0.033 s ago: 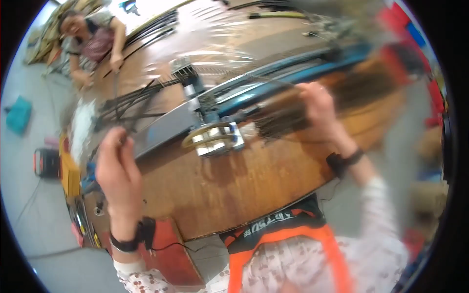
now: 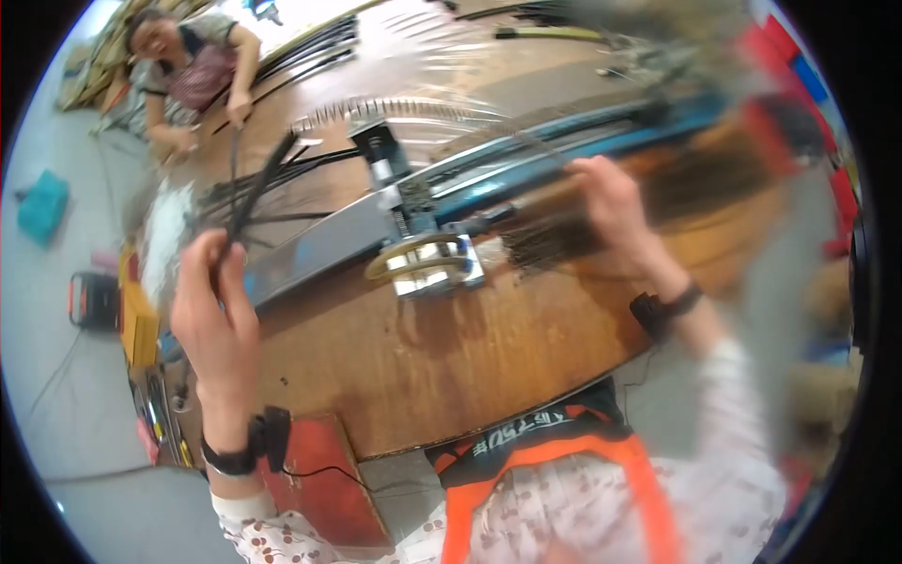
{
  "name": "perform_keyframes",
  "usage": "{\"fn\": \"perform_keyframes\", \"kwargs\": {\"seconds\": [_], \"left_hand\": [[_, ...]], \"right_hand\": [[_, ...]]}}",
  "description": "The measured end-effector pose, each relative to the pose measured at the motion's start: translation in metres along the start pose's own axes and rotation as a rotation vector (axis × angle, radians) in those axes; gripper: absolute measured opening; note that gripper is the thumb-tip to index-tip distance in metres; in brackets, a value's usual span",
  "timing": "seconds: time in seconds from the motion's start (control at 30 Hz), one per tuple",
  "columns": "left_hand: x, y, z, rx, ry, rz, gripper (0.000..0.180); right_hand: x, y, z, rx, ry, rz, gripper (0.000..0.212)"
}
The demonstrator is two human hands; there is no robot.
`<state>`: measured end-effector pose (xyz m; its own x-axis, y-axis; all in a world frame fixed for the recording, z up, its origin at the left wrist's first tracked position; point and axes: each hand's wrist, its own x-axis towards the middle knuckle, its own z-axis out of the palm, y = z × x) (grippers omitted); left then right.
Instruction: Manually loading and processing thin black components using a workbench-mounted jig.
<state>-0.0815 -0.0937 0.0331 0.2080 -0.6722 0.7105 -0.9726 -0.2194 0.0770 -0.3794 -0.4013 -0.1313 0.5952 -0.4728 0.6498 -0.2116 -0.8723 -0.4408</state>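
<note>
My left hand [image 2: 214, 310] is closed around the lower end of a slim black tube or rod [image 2: 258, 193], which slants up and away over the bench. From near its upper tip a long thin coil spring [image 2: 395, 106] arcs rightward above the bench machine. My right hand [image 2: 613, 202] pinches the spring's blurred right end. Below the arc stands the machine's metal head [image 2: 437, 268], with a yellowish ring around its top and a dark block behind it. Whether the spring enters the tube cannot be made out.
Across the wooden bench [image 2: 423, 376] runs a long blue-grey rail [image 2: 564, 160]. A bundle of thin dark rods or springs [image 2: 554, 240] lies under my right hand. At far left another person [image 2: 193, 75] handles dark rods. A yellow box [image 2: 139, 329] and hand tools [image 2: 160, 414] sit left.
My left hand has shifted slightly left and up with the black tube, which shows more clearly now. The spring is raised into a higher arc. My right hand has hardly moved.
</note>
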Motion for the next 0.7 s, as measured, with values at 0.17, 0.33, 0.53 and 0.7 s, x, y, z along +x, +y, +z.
{"fn": "perform_keyframes", "kwargs": {"seconds": [0.17,0.33,0.53,0.7], "left_hand": [[0.004,-0.025,-0.038,0.163,-0.028,-0.007,0.016],[-0.039,-0.066,-0.048,0.12,-0.049,-0.13,0.018],[-0.07,-0.086,-0.047,0.119,-0.123,-0.223,0.021],[-0.064,-0.09,-0.037,0.111,-0.143,-0.237,0.021]], "right_hand": [[0.105,-0.094,0.098,0.502,-0.202,-0.084,0.01],[0.135,-0.102,0.155,0.493,-0.245,-0.348,0.008],[0.146,-0.115,0.159,0.082,-0.445,-0.457,0.01],[0.149,-0.111,0.156,0.316,-0.264,-0.449,0.009]]}}
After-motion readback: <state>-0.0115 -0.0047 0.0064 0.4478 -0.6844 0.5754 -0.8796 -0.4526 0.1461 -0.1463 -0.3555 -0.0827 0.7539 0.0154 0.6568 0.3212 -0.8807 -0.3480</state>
